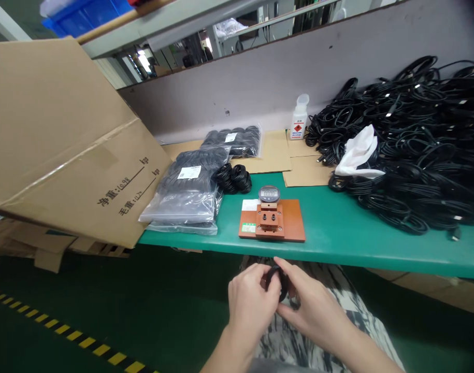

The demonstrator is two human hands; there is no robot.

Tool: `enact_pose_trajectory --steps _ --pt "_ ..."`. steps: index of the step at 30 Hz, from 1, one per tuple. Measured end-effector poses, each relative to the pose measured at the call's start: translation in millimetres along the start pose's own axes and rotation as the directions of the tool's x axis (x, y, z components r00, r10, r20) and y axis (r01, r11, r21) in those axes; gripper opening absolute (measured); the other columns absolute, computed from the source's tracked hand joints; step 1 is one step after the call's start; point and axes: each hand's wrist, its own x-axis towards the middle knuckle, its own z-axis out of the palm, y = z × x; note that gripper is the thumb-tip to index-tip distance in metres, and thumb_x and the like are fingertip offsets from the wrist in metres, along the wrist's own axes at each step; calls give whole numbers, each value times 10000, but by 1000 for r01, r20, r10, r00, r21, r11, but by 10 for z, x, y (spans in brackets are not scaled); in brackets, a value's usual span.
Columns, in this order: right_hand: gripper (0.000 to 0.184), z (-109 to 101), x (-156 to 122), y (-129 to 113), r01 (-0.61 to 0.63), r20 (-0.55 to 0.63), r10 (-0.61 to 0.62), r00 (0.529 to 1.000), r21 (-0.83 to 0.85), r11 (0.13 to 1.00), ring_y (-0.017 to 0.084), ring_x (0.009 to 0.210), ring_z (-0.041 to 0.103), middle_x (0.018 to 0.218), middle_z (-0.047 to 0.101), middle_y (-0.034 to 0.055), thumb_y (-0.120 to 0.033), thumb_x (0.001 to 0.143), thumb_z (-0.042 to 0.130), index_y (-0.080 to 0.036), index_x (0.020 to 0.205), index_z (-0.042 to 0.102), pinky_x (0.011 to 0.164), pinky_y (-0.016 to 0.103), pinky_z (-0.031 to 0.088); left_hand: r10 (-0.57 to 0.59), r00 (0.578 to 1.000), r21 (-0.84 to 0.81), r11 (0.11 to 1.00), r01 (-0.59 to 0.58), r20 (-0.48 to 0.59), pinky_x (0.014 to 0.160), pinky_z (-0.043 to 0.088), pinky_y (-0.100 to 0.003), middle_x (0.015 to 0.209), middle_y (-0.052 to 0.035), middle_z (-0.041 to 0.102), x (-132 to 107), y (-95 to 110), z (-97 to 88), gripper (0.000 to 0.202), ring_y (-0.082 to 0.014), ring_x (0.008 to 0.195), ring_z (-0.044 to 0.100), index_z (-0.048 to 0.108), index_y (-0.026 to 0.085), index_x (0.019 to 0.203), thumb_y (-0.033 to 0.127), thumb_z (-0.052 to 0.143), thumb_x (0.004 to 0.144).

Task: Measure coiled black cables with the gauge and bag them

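Note:
Just off the front edge of the green table, above my lap, my left hand (pixel 254 295) and my right hand (pixel 304 300) meet around a small black ring-shaped coil (pixel 284 285). My left fingers and thumb pinch it from the left. The fingers and thumb of my right hand curl around its other side. Part of the coil is hidden behind the fingers. Straight ahead on the table is a digital gauge (pixel 269 194) reading zeros, mounted on a reddish-brown fixture block (pixel 270 220) with a flat base plate (pixel 293 223).
Two similar black coils (pixel 232 178) lie beside filled plastic bags (pixel 186 181). A large cardboard box (pixel 77 150) tilts at the left. Black cables (pixel 407 145) with a white cloth (pixel 359 153) pile up at right. A white bottle (pixel 299 119) stands against the back wall.

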Motion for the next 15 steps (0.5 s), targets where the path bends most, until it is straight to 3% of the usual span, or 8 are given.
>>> enact_pose_trajectory --steps 4,7,11,15 --pt "715 -16 24 13 -50 42 47 998 60 997 192 710 595 1064 628 60 -199 761 590 -250 1443 380 654 336 514 -101 988 -17 994 104 118 540 302 -248 611 10 641 61 -21 -23 159 -142 549 529 630 217 632 272 597 777" --pt "724 -57 39 -12 -84 67 76 995 126 989 189 735 585 1111 622 57 -255 783 650 -268 1453 376 651 315 511 -168 955 -186 958 216 244 511 304 -235 563 15 583 86 -52 -28 184 -136 525 497 578 199 611 298 599 765" --pt "759 -128 47 -100 -167 120 142 983 234 958 184 729 585 1092 631 71 -324 772 720 -223 1451 395 642 295 512 -122 930 -449 849 279 347 504 329 -220 561 32 494 81 -95 -28 264 -114 518 435 481 191 617 351 601 789" --pt "790 -165 41 -164 -242 180 199 963 259 935 192 740 599 1079 639 80 -311 704 780 -196 1416 457 663 299 522 -55 915 -487 833 262 399 513 310 -218 567 42 431 74 -176 -42 294 -100 535 381 455 182 598 333 600 805"
